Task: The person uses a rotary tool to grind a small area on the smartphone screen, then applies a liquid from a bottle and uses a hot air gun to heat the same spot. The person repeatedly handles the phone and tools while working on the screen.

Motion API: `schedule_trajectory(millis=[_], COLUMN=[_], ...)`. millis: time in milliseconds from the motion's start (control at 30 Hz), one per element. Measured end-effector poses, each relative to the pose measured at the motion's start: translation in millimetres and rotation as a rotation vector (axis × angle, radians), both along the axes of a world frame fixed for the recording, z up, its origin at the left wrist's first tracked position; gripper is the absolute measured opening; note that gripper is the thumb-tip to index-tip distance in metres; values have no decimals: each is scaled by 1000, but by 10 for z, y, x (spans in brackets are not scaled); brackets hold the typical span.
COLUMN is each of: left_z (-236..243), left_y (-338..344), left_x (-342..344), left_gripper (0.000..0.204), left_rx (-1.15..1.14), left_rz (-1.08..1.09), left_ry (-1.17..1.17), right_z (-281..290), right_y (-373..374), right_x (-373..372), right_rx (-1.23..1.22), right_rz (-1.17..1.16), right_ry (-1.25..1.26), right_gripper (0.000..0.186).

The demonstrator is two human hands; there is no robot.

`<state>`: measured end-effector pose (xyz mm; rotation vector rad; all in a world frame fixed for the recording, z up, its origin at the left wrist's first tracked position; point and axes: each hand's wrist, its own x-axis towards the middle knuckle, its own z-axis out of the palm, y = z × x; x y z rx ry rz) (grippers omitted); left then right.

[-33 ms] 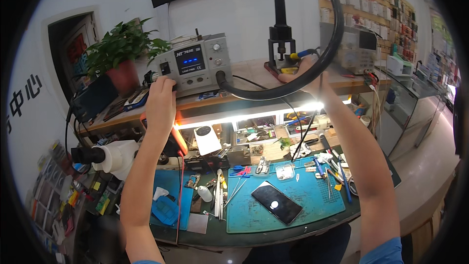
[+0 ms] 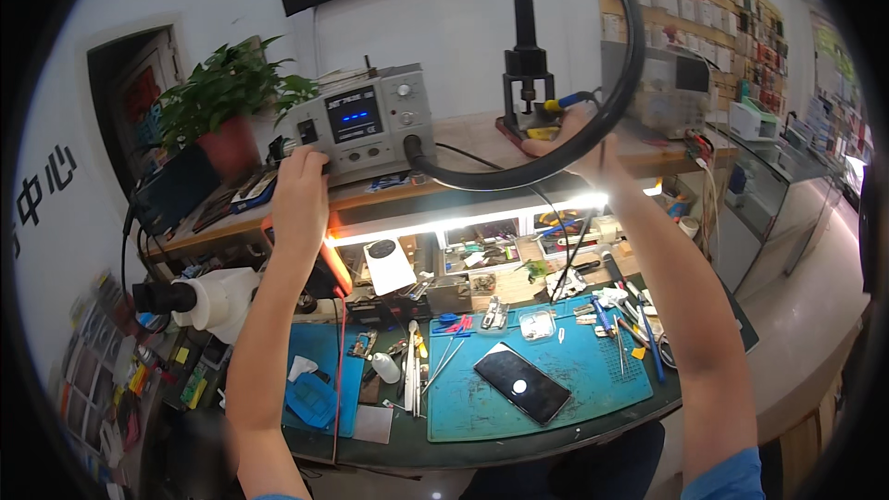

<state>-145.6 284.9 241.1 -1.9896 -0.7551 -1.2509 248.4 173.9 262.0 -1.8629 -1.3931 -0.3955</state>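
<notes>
A grey rework station (image 2: 356,143) with a blue display sits on the wooden shelf. My left hand (image 2: 302,176) is at its lower left corner, fingers bent together over it. A thick black hose (image 2: 519,176) loops from the station up to a vertical handpiece in a black stand (image 2: 525,65). My right hand (image 2: 583,143) is reaching behind the hose to the stand's base, near a blue-and-yellow piece (image 2: 565,104); what its fingers hold is hidden. Below, a dark phone (image 2: 532,398) lies on a teal mat (image 2: 463,417).
A potted plant (image 2: 227,93) stands left of the station. A white microscope (image 2: 213,296) is at the lower left. A light strip (image 2: 435,222) runs under the shelf, above tool trays (image 2: 482,245). Assorted tools, a white bottle (image 2: 387,366) and a blue tray (image 2: 310,398) lie on the bench. A glass counter (image 2: 778,194) stands right.
The whole view has shifted very slightly. Both hands stay at the same places, the left at the station and the right at the stand.
</notes>
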Motion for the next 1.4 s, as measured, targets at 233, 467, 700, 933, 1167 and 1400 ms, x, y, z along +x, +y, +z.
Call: schedule_trajectory(millis=[233, 467, 700, 933, 1167, 1400], left_z=[40, 9, 1, 84, -33, 282], left_y=[38, 68, 50, -203, -985, -1391], left_x=[-67, -3, -1, 117, 630, 952], left_gripper=[24, 25, 33, 32, 23, 24], left_rx=[34, -1, 19, 223, 495, 301], left_rz=[-6, -51, -38, -113, -638, -693], left_ry=[92, 70, 122, 42, 372, 228], right_z=[-126, -274, -268, -306, -207, -262], right_y=[70, 227, -14, -272, 50, 223], right_x=[-79, -204, 24, 505, 859, 929], right_rx=[-16, 82, 84, 605, 375, 366], right_rz=[-47, -236, -56, 30, -146, -161], right_ry=[-63, -209, -269, -439, -220, -154], right_gripper=[91, 91, 63, 25, 43, 39])
